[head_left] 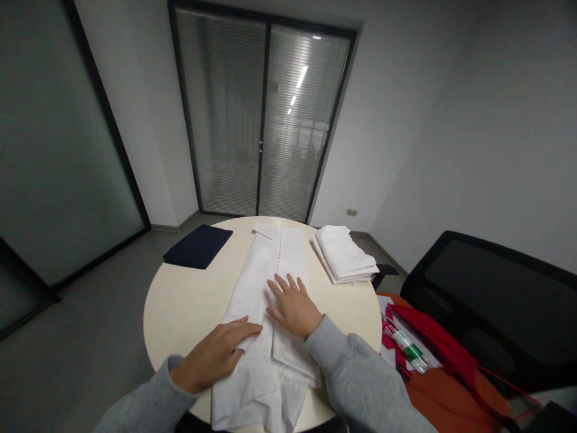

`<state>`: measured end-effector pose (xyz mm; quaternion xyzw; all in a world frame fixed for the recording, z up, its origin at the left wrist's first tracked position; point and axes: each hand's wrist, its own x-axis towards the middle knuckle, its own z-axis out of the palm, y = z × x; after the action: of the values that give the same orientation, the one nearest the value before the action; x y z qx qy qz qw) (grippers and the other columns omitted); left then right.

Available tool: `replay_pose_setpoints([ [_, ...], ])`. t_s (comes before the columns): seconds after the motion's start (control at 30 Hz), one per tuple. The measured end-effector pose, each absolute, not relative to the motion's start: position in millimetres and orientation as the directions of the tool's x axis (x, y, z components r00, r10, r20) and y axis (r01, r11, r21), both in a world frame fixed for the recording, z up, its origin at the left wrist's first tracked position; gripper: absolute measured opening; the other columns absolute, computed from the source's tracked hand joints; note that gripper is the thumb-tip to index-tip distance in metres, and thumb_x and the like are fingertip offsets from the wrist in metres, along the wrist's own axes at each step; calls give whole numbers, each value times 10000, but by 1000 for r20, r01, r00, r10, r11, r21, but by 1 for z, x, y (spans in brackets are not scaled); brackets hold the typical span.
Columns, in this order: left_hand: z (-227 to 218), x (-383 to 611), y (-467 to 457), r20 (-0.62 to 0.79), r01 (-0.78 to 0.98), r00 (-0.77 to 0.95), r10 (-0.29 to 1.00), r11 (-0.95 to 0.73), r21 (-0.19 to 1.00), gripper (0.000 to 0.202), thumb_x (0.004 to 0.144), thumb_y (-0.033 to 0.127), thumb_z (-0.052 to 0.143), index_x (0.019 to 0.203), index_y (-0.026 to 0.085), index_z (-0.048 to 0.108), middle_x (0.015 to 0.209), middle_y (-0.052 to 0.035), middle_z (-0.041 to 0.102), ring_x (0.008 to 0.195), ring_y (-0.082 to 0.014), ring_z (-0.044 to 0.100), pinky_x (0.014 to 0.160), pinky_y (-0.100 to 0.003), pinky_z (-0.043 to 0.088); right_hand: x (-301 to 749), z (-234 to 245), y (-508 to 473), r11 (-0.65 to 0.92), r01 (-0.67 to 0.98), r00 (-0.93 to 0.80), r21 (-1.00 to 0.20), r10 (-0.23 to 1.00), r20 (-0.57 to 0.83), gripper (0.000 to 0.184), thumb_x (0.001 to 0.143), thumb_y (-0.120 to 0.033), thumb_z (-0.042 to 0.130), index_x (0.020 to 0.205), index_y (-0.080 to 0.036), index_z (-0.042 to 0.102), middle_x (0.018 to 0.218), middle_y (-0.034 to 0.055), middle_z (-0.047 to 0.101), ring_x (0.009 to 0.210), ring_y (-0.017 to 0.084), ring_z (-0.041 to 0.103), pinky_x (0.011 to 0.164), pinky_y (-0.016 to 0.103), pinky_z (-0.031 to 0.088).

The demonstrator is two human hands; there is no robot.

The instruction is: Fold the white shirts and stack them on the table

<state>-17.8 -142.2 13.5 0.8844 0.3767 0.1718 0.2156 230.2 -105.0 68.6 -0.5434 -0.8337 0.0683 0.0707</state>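
Note:
A white shirt [274, 264] lies lengthwise down the middle of the round cream table [180, 307], folded into a long narrow strip with its collar at the far end. My right hand [292, 307] lies flat on the shirt's middle, fingers stretched out and apart. My left hand [216, 355] rests on the shirt's left edge nearer to me, fingers extended with the thumb over a fold of cloth. Both arms wear grey sleeves.
A folded dark navy cloth [197, 245] lies at the table's far left. A stack of folded white garments [345, 252] sits at the far right. A black mesh chair [487, 288] stands to the right, beside an orange surface with red items and a pen [406, 346].

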Motion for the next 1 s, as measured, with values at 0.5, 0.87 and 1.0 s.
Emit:
replay_pose_setpoints([
  [0.5,93,17,125,-51,655,144,988,-57,753,405,976,485,485,1149,156,645,1074,-131,767,827,-207,733,650,-280,541,204,40,-97,602,737,-598,-309,793,118,600,999,-511,511,1543,-267,440,1636,44,392,1552,290,220,1271,506,153],
  [0.87,28,88,264,105,754,-124,987,25,657,636,865,438,655,1418,170,491,1404,-240,605,1307,-373,583,1013,-460,487,207,35,-82,601,674,-595,-429,786,166,634,897,-567,643,1449,-277,530,1520,69,530,1503,342,323,1246,600,186],
  [1.0,34,104,297,169,720,-159,973,-4,694,622,876,269,620,1460,177,429,1351,-224,638,1253,-355,621,998,-453,496,205,17,-68,625,686,-600,-373,776,195,619,874,-624,668,1368,-259,587,1482,90,557,1466,345,381,1220,629,245],
])
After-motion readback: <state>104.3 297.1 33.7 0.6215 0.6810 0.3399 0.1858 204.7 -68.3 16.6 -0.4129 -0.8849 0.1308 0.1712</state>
